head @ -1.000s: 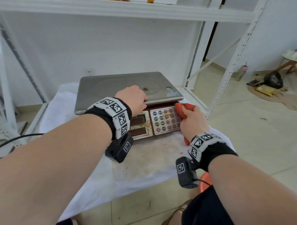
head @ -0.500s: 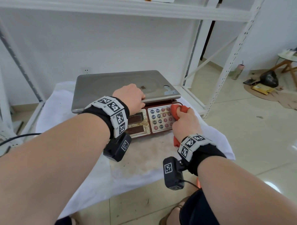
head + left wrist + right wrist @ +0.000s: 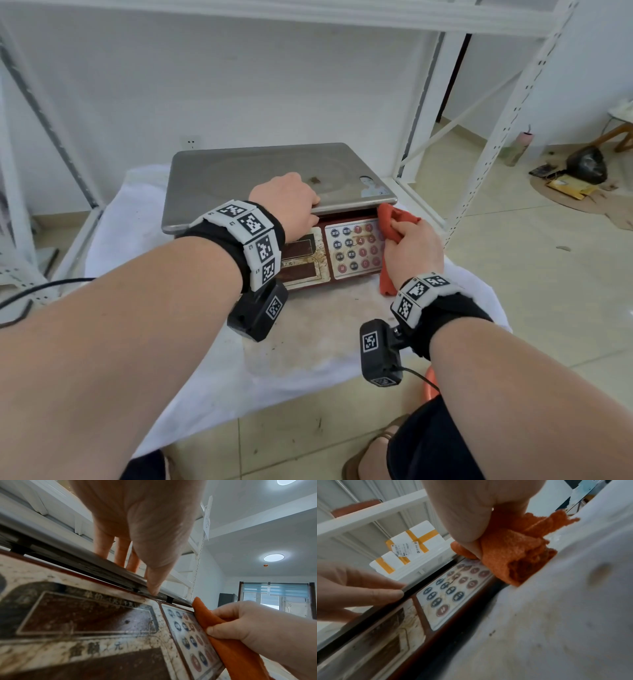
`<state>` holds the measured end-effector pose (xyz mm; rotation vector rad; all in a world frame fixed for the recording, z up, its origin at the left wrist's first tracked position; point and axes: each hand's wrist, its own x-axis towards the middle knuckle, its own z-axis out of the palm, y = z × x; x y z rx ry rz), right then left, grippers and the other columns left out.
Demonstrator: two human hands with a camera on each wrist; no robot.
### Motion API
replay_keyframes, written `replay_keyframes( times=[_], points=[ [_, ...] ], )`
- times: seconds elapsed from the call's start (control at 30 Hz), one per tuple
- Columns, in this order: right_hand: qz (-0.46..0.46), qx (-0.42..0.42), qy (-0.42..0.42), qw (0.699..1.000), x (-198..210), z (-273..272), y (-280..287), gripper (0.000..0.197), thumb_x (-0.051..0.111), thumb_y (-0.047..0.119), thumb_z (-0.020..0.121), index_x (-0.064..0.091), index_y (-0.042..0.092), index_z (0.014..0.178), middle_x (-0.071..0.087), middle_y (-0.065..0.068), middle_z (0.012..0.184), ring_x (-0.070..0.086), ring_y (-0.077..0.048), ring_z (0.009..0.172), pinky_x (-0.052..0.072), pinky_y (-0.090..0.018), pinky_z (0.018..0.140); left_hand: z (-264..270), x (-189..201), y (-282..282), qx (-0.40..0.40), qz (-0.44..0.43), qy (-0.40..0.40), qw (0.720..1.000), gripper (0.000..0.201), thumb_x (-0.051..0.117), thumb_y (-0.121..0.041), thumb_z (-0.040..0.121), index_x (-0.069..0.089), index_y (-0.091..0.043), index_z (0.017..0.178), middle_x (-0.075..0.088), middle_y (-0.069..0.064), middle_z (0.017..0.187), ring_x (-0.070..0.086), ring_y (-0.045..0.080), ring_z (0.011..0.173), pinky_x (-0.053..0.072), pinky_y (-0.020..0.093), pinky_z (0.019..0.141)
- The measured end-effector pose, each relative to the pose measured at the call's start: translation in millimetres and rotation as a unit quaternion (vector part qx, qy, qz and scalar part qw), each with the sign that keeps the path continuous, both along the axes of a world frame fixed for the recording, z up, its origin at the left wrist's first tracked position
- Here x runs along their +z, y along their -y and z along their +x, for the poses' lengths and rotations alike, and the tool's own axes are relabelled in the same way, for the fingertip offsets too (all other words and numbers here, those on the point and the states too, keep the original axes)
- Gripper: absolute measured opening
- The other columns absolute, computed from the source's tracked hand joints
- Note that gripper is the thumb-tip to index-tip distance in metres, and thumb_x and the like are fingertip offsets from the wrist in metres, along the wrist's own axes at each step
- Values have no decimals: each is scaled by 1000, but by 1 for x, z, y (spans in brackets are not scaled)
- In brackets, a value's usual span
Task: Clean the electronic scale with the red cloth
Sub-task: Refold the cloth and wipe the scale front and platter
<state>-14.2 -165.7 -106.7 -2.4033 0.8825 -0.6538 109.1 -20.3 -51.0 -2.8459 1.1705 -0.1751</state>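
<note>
Head view: looks forward and down on the red-bodied electronic scale with steel platter (image 3: 274, 178).
Left wrist view: close under the platter's front edge, facing up past the round-buttoned keypad (image 3: 190, 635).
Right wrist view: close, low, facing the keypad (image 3: 453, 589).
Shared: keypad.

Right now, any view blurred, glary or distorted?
Head view: sharp, evenly lit, wide-angle bend in the white shelf posts. Left wrist view: ceiling lamps blown out, stained display panel slightly soft. Right wrist view: blurred throughout; crumpled red cloth and keypad smeared.
</note>
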Motion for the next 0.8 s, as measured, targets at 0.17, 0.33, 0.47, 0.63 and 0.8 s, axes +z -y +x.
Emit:
replay_keyframes(
  times=[0.17,0.33,0.47,0.63,0.8],
  points=[
    [-7,7,-28,1000,5,-3,3,30,48,11,90,67,16,113,64,-1,99,57,-27,104,32,-18,76,-2,1,-1,2,5,-2,1000,34,46,-43,94,56,-28,123,35,2,95,52,25,97,39,33,71],
    [-17,-39,-27,999,11,8,9,32,51,21,91,64,29,120,64,-8,112,50,-32,110,40,-32,88,-3,2,-2,-2,9,-1,1000,35,46,-42,94,55,-28,124,35,2,95,52,25,99,40,35,71],
    [-35,-35,-47,998,-7,-1,9,32,50,21,91,66,35,114,65,-1,107,47,-30,104,37,-30,83,-4,1,-2,2,8,-5,1000,35,46,-43,93,55,-28,124,35,2,97,51,26,101,39,35,71],
    [5,-27,-35,999,-9,-11,8,33,53,14,87,68,26,115,66,-2,112,58,-26,105,39,-25,86,-5,2,-4,-1,14,-8,1000,37,46,-44,93,53,-29,126,43,5,110,51,26,106,41,36,74],
    [13,-80,-26,996,1,-6,10,31,54,17,87,68,25,113,66,-7,109,59,-30,98,40,-26,76,-4,3,-5,-9,18,-8,1000,37,47,-44,93,53,-28,126,43,5,108,51,26,104,40,35,72]
  ],
)
